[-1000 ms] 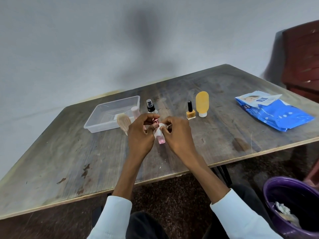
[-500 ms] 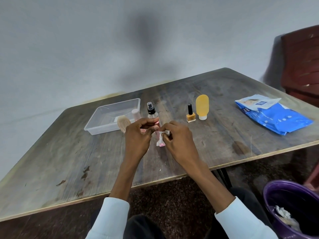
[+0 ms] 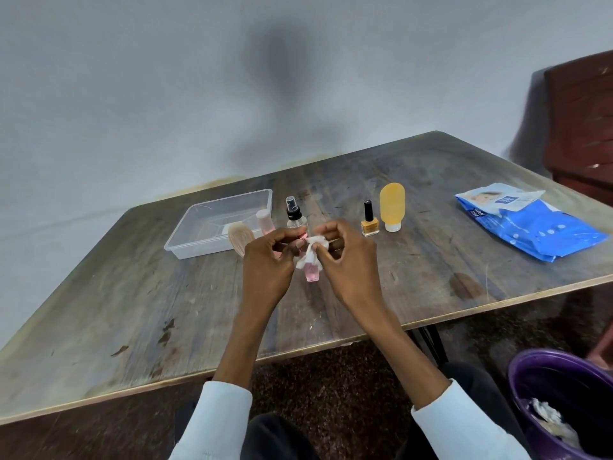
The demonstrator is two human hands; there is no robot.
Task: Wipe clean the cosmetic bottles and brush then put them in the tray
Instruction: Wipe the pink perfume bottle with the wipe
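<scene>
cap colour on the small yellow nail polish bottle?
Black, on the nail polish bottle beside the orange tube; head view shows it.

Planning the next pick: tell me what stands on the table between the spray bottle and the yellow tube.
In the head view, only the nail polish bottle stands between the spray bottle and the yellow tube, close beside the tube. The rest is bare table.
</scene>
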